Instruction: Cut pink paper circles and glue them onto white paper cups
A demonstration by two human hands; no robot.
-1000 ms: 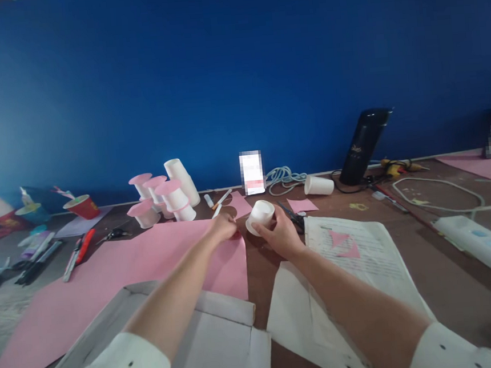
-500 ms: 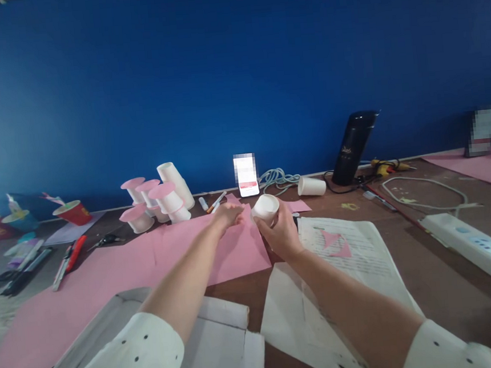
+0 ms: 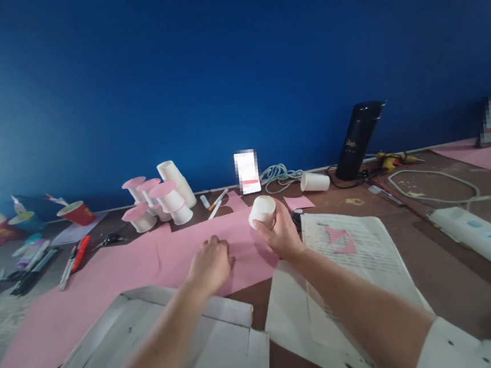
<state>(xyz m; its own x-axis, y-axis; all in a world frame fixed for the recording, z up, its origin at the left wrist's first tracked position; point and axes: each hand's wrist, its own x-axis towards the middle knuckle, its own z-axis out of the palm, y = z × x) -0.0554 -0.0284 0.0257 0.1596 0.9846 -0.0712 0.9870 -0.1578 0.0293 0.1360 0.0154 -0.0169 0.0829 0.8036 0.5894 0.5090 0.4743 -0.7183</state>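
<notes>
A white cup (image 3: pixel 262 212) is at the right end of the big pink paper (image 3: pixel 251 252), and the right hand (image 3: pixel 282 232) has hold of it. The thumb is on the near side of the cup, and the fingers go around its right side, so that hand is pinching it. The cup stands almost straight up and leans a little, with its top tipped away and to the right. I cannot tell from here if its low end touches the pink paper. The left hand (image 3: pixel 211 261) is lower, over the middle of the pink paper near its close edge, with its knuckles up and its fingers bent. I cannot see its fingertips well, so I cannot tell if they pinch the paper or just rest on it. From the left hand, the cup lies to the right and farther off, and the right hand is much nearer because it is touching it. Past the far edge of the pink paper, to the left, are some cups with pink tops (image 3: pixel 169 198), and to the right of the paper lies a printed sheet (image 3: pixel 371 242)
</notes>
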